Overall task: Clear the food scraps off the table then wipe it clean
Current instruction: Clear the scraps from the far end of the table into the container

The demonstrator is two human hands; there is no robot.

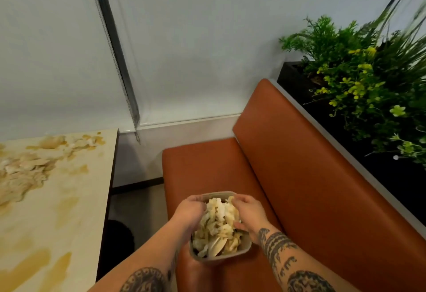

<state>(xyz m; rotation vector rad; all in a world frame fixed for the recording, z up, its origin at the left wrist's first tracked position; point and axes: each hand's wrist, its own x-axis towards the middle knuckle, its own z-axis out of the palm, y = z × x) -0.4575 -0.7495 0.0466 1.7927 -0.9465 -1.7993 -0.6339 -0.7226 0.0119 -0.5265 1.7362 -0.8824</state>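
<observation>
Clearing step, partly done: packing scraps into tub on bench. Left hand and right hand both curled round scraps at tub mouth. Tub upright, mouth up, long axis running away from body along bench. Next, probably: let go, reach left to table, gather spill, then wipe.

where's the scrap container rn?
Head view, low centre: the container is over the orange bench seat, right of the stained table, with the left hand and right hand at its top.
</observation>
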